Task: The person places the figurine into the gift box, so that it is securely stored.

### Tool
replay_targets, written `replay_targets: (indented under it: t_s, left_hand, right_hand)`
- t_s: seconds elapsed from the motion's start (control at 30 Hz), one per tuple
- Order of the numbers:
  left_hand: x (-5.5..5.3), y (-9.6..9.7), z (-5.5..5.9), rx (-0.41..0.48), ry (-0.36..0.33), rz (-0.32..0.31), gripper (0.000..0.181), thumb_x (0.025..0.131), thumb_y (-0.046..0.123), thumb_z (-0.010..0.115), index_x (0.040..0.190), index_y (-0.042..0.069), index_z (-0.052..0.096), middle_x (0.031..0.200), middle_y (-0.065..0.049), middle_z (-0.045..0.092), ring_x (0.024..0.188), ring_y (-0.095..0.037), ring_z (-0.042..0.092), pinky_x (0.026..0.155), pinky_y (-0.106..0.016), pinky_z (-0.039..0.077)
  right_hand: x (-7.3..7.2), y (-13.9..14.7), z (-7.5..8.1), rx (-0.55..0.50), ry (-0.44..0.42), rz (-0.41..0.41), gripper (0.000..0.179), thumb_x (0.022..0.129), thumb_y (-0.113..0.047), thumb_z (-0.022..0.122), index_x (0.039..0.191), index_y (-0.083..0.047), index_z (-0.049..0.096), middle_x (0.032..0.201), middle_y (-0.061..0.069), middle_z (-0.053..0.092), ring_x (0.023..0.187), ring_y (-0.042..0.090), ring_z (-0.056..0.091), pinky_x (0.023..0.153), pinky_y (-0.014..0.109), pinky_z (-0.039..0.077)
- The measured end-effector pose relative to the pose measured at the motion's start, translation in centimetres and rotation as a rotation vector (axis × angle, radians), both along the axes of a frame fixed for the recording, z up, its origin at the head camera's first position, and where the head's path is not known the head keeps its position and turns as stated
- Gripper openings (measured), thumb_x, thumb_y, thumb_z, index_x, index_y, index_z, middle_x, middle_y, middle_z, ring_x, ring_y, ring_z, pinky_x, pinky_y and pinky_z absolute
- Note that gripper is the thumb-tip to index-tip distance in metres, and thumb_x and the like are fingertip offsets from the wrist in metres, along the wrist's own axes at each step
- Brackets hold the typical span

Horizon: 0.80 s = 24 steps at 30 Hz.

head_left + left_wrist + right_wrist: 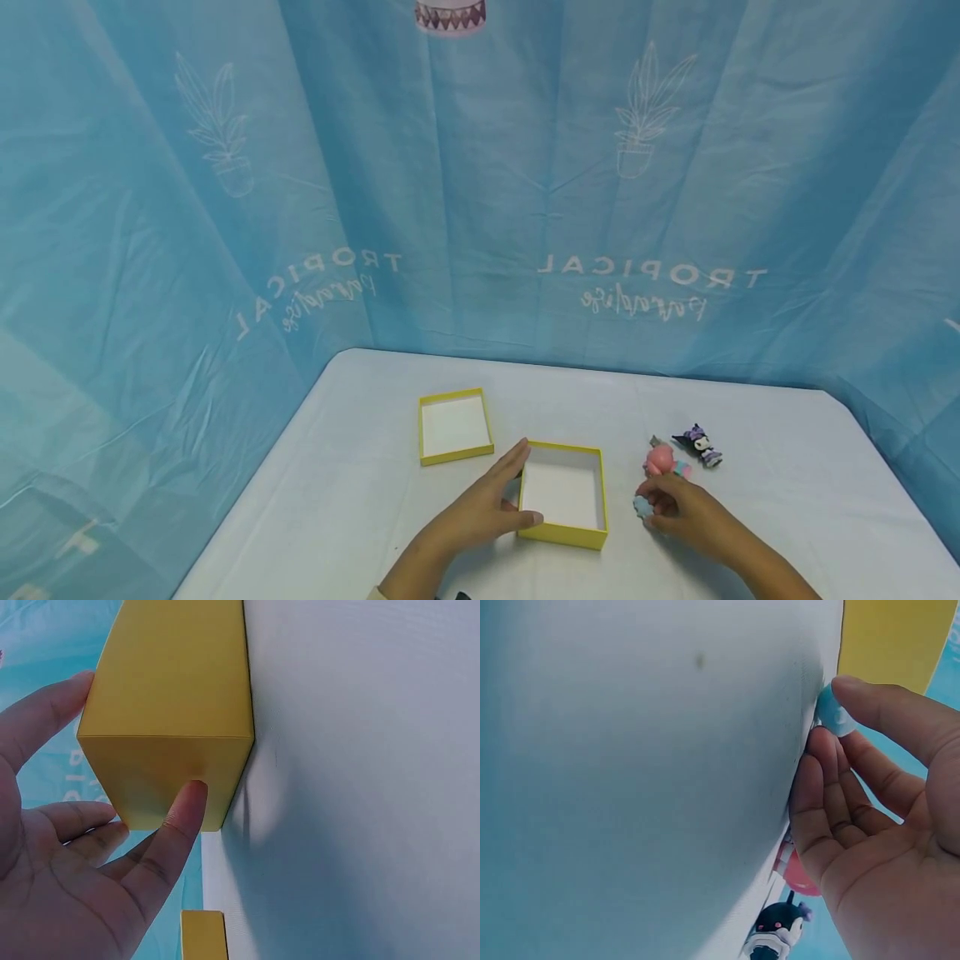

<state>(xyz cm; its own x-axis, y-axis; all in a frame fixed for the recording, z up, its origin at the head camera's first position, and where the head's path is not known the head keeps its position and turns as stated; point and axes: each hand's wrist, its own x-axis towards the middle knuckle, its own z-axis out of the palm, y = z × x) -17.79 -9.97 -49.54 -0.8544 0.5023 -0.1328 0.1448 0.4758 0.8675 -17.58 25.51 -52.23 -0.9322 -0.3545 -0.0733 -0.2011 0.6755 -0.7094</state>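
Note:
A yellow open box (562, 533) with a white inside stands near the front of the table. My left hand (483, 504) rests against its left side and near-left corner, thumb at the near rim. In the left wrist view the fairly straight fingers (176, 832) touch the yellow wall. Right of the box, my right hand (686, 512) pinches a small light-blue piece (834, 714) between thumb and fingers, at the tabletop. Just beyond that hand lies a pink figure (660, 459), partly covered by it. Beside it lies a black, white and purple figurine (701, 446).
The shallow yellow-edged lid (455, 425) lies inside up, behind and left of the box. A white cloth covers the table (337, 492). Blue printed curtains (480, 208) hang behind the table and at its sides.

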Motion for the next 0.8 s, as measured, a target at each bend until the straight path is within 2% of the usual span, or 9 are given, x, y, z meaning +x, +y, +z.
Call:
replay_targets:
  t_s: [0.27,0.57,0.8]
  left_hand:
    - [0.19,0.08,0.04,-0.021,0.013,0.018,0.099,0.086,0.048,0.078,0.162,0.035,0.018,0.167,0.027,0.007,0.109,-0.013,0.064,0.095,-0.030,0.056]
    - [0.12,0.13,0.08,-0.041,0.022,0.016,0.100,0.085,0.050,0.078,0.163,0.032,0.017,0.167,0.026,0.006,0.107,-0.014,0.065,0.096,-0.032,0.056]
    - [0.09,0.18,0.01,-0.047,0.021,0.015,0.099,0.085,0.052,0.078,0.162,0.035,0.018,0.169,0.022,0.008,0.111,-0.019,0.066,0.097,-0.034,0.056]
  right_hand:
    - [0.08,-0.01,0.02,-0.002,0.007,0.009,0.036,0.082,-0.015,0.083,0.113,-0.006,0.067,0.099,0.000,0.062,0.083,-0.001,0.054,0.071,0.020,0.054]
    - [0.19,-0.40,0.34,-0.008,0.039,-0.017,0.030,0.087,-0.019,0.079,0.111,-0.007,0.067,0.092,-0.003,0.065,0.080,-0.003,0.057,0.069,0.019,0.055]
    - [0.35,-0.46,0.85,-0.016,0.015,-0.041,0.030,0.089,-0.023,0.077,0.113,-0.007,0.068,0.099,-0.001,0.071,0.083,-0.001,0.064,0.072,0.018,0.058]
